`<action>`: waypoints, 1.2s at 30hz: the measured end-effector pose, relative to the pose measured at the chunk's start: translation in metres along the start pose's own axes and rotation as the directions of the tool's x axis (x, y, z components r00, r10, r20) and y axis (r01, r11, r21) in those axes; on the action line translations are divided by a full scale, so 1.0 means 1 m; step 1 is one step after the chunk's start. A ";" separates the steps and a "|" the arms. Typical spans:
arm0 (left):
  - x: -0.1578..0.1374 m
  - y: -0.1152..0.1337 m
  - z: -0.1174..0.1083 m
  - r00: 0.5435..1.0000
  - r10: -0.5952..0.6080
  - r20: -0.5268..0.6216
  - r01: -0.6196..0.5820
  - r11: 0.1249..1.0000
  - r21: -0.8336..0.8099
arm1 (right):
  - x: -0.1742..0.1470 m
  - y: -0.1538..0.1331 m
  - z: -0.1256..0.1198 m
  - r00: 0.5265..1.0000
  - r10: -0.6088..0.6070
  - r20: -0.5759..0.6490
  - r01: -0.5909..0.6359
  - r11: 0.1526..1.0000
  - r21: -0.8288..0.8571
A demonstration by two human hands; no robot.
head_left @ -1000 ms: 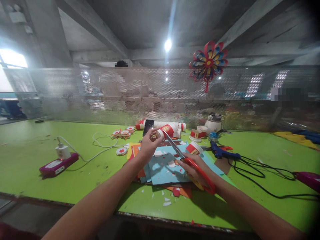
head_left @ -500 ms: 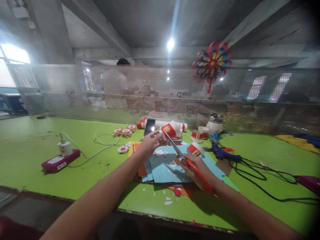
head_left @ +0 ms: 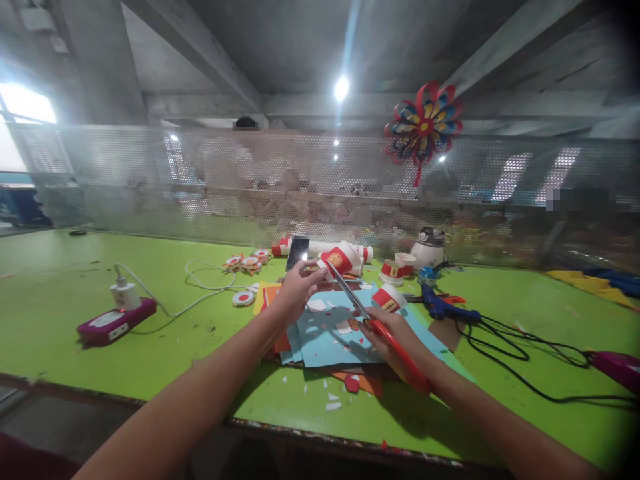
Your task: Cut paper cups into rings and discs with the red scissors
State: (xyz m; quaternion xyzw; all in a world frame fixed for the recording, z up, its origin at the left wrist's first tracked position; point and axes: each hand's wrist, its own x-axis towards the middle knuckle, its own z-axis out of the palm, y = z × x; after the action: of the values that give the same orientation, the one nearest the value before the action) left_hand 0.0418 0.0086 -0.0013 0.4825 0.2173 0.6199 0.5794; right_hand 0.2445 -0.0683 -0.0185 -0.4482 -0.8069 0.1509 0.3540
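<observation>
My left hand (head_left: 299, 291) grips a red and white paper cup (head_left: 342, 259) near its rim, the cup tilted with a gold emblem on its side. Closed round the orange handles of a pair of scissors (head_left: 399, 347) is my right hand (head_left: 395, 331). The metal blades point up and left and reach the cup's edge; whether they bite into the paper I cannot make out. Beneath both hands lie light blue paper sheets (head_left: 325, 357) strewn with white and red scraps. Another cut cup (head_left: 389, 298) lies on its side just beyond my right hand.
A blue glue gun (head_left: 447, 307) with black cables lies to the right. At the left, a purple power strip (head_left: 117, 321) holds a white charger. Behind stand a phone (head_left: 298, 253), more paper cups (head_left: 391, 272) and a white bottle (head_left: 429, 251). A perforated metal screen (head_left: 210, 180) borders the green table.
Both hands keep nearly the same place and hold on the cup and scissors. The whole view has shifted very slightly.
</observation>
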 end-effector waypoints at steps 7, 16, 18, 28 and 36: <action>0.002 0.005 -0.002 0.999 -0.026 0.044 0.028 0.998 -0.058 | 0.000 0.002 0.001 1.000 -0.017 0.001 0.017 0.996 -0.089; 0.003 -0.002 -0.001 0.998 -0.056 -0.035 0.053 0.996 -0.072 | 0.002 0.004 0.001 0.998 0.052 0.046 -0.049 0.997 -0.060; 0.002 -0.002 0.001 0.998 -0.054 -0.045 0.051 0.996 -0.073 | 0.002 0.004 0.001 0.996 0.068 0.051 -0.064 0.996 -0.064; -0.001 -0.001 0.005 0.995 -0.098 -0.024 0.095 0.991 -0.093 | -0.001 -0.001 0.004 1.000 0.009 0.007 -0.008 0.978 -0.211; 0.000 0.000 0.003 0.999 -0.031 -0.040 0.030 0.999 -0.026 | 0.004 0.010 0.002 0.999 0.027 0.037 -0.023 0.995 -0.099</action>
State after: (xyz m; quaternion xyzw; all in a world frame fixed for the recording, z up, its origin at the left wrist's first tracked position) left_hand 0.0444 0.0075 -0.0006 0.4593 0.2282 0.6233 0.5903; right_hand 0.2475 -0.0599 -0.0241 -0.4722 -0.8143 0.1240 0.3141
